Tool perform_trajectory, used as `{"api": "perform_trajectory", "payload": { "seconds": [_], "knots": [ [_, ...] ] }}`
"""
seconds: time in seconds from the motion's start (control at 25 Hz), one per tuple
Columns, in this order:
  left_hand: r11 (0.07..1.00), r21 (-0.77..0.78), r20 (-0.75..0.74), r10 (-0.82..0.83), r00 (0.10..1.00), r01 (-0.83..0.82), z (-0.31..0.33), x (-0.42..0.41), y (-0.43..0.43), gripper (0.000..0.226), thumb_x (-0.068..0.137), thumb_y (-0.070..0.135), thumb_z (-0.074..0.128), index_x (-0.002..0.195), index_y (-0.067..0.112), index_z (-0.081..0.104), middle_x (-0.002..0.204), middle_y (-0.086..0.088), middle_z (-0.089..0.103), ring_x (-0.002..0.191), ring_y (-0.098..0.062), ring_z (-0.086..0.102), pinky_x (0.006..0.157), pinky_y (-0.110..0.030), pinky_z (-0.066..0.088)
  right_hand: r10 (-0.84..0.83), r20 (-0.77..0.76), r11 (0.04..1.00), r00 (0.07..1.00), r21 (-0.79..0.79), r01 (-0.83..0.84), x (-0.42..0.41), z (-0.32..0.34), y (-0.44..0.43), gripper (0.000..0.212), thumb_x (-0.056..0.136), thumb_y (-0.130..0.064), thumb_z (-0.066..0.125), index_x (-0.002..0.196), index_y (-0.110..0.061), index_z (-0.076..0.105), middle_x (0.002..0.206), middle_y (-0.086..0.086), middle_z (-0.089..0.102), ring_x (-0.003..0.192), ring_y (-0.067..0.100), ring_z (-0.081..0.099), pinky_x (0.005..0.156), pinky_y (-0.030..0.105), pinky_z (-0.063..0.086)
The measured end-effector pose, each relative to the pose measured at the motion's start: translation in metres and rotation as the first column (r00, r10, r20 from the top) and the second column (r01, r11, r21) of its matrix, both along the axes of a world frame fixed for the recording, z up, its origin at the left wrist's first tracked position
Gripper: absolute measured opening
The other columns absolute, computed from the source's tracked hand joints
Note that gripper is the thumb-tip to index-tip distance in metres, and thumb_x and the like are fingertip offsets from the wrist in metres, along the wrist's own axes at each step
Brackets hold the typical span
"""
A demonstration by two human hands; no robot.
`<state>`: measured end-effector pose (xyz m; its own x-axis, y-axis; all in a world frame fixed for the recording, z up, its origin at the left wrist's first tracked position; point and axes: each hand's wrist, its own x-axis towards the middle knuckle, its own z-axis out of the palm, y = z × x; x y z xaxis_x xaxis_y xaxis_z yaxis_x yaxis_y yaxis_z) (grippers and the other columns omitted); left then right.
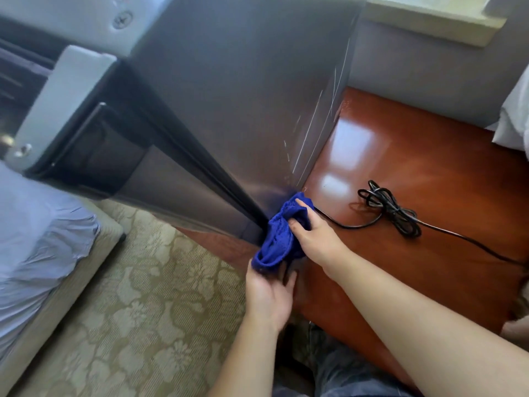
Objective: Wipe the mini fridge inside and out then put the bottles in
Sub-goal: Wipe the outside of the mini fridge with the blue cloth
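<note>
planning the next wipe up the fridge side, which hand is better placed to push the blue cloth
Right. The right hand grips the blue cloth at its upper end, against the lower side corner of the mini fridge. The left hand holds only the lower tail, off the panel.

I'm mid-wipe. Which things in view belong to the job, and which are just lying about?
Job: fridge; cloth, gripped by left hand and right hand.
Lying about: cord on the wooden top; bed; carpet.
</note>
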<state>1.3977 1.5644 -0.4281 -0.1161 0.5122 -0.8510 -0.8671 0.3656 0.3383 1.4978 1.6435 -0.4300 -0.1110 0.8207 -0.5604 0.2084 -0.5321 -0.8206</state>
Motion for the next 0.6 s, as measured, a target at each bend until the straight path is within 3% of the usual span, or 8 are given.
{"api": "perform_trajectory", "payload": {
  "seconds": [0.08, 0.16, 0.28, 0.44, 0.6],
  "knots": [
    [0.999, 0.032, -0.052, -0.017, 0.999, 0.019, 0.001, -0.005, -0.012, 0.037, 0.092, 0.035, 0.051, 0.109, 0.018, 0.078, 0.113, -0.006, 0.076, 0.100, -0.021, 0.069, 0.101, -0.039, 0.045, 0.059, 0.152, 0.998, 0.987, 0.009, -0.061, 0.001, -0.003, 0.001, 0.053, 0.097, -0.023, 0.065, 0.147, -0.030, 0.052, 0.137, 0.012, 0.060, 0.133, 0.020, 0.054, 0.116, 0.036, 0.039],
    [0.992, 0.107, -0.079, -0.064, 0.995, 0.073, 0.005, -0.007, -0.017, 0.046, 0.095, 0.036, 0.051, 0.128, 0.011, 0.071, 0.124, -0.012, 0.073, 0.112, -0.026, 0.070, 0.098, -0.039, 0.048, 0.114, 0.205, 0.993, 0.972, -0.005, -0.115, 0.001, -0.004, 0.000, 0.054, 0.094, -0.026, 0.066, 0.146, -0.032, 0.053, 0.136, 0.012, 0.061, 0.129, 0.022, 0.056, 0.114, 0.036, 0.041],
    [0.976, 0.138, -0.124, -0.152, 0.981, 0.169, 0.008, 0.006, -0.007, 0.049, 0.089, 0.019, 0.062, 0.138, 0.011, 0.062, 0.132, -0.016, 0.069, 0.121, -0.030, 0.067, 0.107, -0.043, 0.048, 0.013, 0.093, 0.999, 0.996, -0.042, -0.009, 0.005, -0.005, 0.000, 0.059, 0.091, -0.023, 0.069, 0.147, -0.029, 0.049, 0.135, -0.002, 0.063, 0.126, 0.017, 0.059, 0.112, 0.040, 0.044],
    [0.986, 0.062, -0.168, -0.142, 0.976, 0.154, 0.008, 0.020, 0.021, 0.036, 0.100, 0.003, 0.055, 0.134, 0.014, 0.062, 0.122, -0.015, 0.074, 0.099, -0.024, 0.076, 0.081, -0.034, 0.061, -0.166, 0.054, 0.984, 0.985, -0.051, 0.169, 0.022, 0.001, 0.004, 0.059, 0.087, -0.029, 0.075, 0.141, -0.026, 0.050, 0.108, -0.025, 0.065, 0.098, -0.006, 0.065, 0.095, 0.029, 0.053],
    [1.000, -0.017, -0.009, 0.019, 1.000, -0.019, 0.006, 0.037, 0.046, 0.027, 0.105, 0.011, 0.051, 0.125, -0.002, 0.064, 0.111, -0.020, 0.076, 0.098, -0.026, 0.076, 0.095, -0.037, 0.058, -0.135, -0.059, 0.988, 0.989, -0.085, 0.130, 0.031, 0.006, 0.014, 0.054, 0.085, -0.016, 0.076, 0.135, -0.024, 0.058, 0.122, -0.006, 0.070, 0.109, 0.010, 0.068, 0.094, 0.028, 0.057]
  ]
}}
